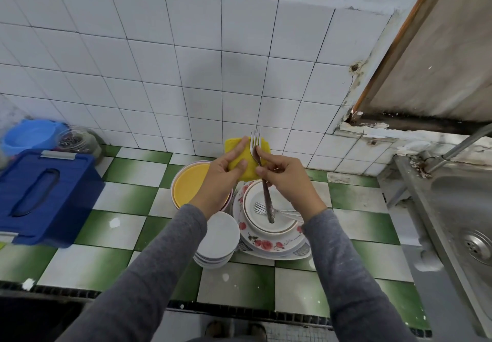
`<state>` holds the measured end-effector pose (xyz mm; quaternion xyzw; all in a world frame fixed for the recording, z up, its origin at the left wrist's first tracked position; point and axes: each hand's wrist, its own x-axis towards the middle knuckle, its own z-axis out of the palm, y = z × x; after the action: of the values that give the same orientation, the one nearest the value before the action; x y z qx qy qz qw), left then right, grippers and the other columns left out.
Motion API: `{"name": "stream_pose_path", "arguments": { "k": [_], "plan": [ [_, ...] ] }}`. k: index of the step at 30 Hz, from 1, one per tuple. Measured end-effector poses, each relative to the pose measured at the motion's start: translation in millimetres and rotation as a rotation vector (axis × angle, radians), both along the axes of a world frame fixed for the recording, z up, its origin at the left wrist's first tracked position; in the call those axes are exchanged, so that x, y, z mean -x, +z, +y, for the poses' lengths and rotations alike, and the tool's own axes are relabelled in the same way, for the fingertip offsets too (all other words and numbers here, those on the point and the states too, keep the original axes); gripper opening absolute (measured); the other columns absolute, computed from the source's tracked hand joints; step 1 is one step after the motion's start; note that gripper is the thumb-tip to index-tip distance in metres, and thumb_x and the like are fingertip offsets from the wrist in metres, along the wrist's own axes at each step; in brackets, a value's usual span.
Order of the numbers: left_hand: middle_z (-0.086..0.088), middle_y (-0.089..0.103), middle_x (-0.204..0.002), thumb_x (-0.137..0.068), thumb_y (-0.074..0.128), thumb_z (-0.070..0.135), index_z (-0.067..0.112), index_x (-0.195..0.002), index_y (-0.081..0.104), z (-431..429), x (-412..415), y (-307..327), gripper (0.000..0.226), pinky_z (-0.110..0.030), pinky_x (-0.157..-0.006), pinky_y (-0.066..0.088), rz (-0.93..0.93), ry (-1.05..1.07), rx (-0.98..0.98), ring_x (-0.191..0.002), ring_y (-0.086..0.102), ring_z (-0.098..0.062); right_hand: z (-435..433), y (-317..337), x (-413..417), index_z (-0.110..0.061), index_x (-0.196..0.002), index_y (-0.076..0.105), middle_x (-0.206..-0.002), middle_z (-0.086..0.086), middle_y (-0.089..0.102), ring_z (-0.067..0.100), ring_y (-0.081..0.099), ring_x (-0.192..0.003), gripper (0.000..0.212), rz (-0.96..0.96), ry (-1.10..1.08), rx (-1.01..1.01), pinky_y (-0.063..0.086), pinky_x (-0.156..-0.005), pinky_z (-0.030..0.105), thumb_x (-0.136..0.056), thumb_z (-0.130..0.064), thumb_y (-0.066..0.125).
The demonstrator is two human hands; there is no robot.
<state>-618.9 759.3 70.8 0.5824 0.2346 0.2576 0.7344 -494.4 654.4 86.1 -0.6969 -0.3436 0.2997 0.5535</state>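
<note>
While the left hand grips a yellow sponge, the right hand pinches an upright fork just beside it, above stacked plates.

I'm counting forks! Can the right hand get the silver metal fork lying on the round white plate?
Probably yes: the lying silver metal fork sits uncovered just under the right hand, though that hand already pinches an upright silver metal fork.

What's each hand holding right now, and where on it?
The left hand grips the yellow sponge by its lower left part; right hand pinches the fork at its neck, below the tines, handle hanging free.
</note>
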Motion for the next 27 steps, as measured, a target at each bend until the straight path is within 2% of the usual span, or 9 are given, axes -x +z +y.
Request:
{"name": "stream_pose_path", "arguments": {
  "k": [2,5,9,15,20,25,27],
  "plan": [
    [0.016,0.064,-0.125,-0.099,0.051,0.001,0.026,-0.143,0.050,5.4,0.7,0.6,0.050,-0.028,-0.092,0.055,-0.015,0.036,0.041,-0.117,0.064,-0.010,-3.4,-1.2,0.9,-0.017,-0.129,0.066,-0.072,0.006,0.052,0.009,0.051,-0.065,0.045,-0.010,0.039,0.040,0.050,-0.062,0.016,-0.088,-0.001,0.072],
    [0.016,0.065,-0.125,-0.100,0.051,0.003,0.034,-0.138,0.052,10.3,2.1,-1.5,0.049,-0.032,-0.097,0.054,-0.001,0.057,0.002,-0.119,0.062,-0.011,-5.8,-3.3,1.2,-0.020,-0.127,0.067,-0.068,0.000,0.053,0.000,0.050,-0.055,0.043,-0.024,0.076,0.081,0.047,-0.059,0.013,-0.088,-0.001,0.072],
    [0.005,0.050,-0.148,-0.100,0.053,0.006,0.041,-0.134,0.055,7.5,3.4,-5.7,0.049,-0.042,-0.110,0.045,0.031,0.005,-0.087,-0.134,0.051,-0.015,-4.1,-2.2,0.2,-0.018,-0.129,0.066,-0.067,-0.004,0.052,-0.002,0.049,-0.053,0.044,-0.017,0.042,0.063,0.047,-0.059,0.014,-0.089,-0.001,0.071],
    [0.010,0.051,-0.147,-0.100,0.053,0.004,0.043,-0.131,0.058,16.1,3.8,0.1,0.050,-0.046,-0.112,0.042,-0.011,0.042,-0.048,-0.134,0.051,-0.015,-4.4,-2.8,-0.8,-0.025,-0.123,0.068,-0.067,-0.003,0.050,0.007,0.046,-0.060,0.041,-0.038,0.094,0.096,0.046,-0.060,0.016,-0.089,-0.003,0.072],
    [0.011,0.054,-0.142,-0.100,0.053,0.005,0.039,-0.135,0.054,10.7,3.9,-4.8,0.049,-0.040,-0.111,0.044,0.036,-0.011,-0.113,-0.130,0.053,-0.011,-1.7,-1.3,-2.0,-0.019,-0.126,0.068,-0.068,-0.002,0.051,0.007,0.048,-0.061,0.041,-0.018,0.054,0.068,0.049,-0.062,0.017,-0.090,-0.001,0.070],
    [0.003,0.050,-0.149,-0.099,0.054,0.005,0.048,-0.126,0.062,17.2,6.3,-6.0,0.051,-0.049,-0.113,0.040,-0.003,0.048,-0.039,-0.135,0.050,-0.018,-3.3,-7.7,-1.4,-0.033,-0.118,0.070,-0.068,-0.006,0.055,0.011,0.050,-0.068,0.039,-0.039,0.103,0.125,0.051,-0.069,0.025,-0.089,-0.008,0.074],
    [0.003,0.049,-0.150,-0.100,0.054,0.006,0.048,-0.127,0.060,16.0,7.7,-7.8,0.051,-0.048,-0.112,0.041,0.009,0.034,-0.056,-0.135,0.050,-0.018,-2.0,-9.6,0.0,-0.031,-0.120,0.070,-0.068,-0.006,0.056,0.011,0.050,-0.067,0.039,-0.029,0.084,0.114,0.050,-0.071,0.026,-0.089,-0.007,0.073]
  ]
}}
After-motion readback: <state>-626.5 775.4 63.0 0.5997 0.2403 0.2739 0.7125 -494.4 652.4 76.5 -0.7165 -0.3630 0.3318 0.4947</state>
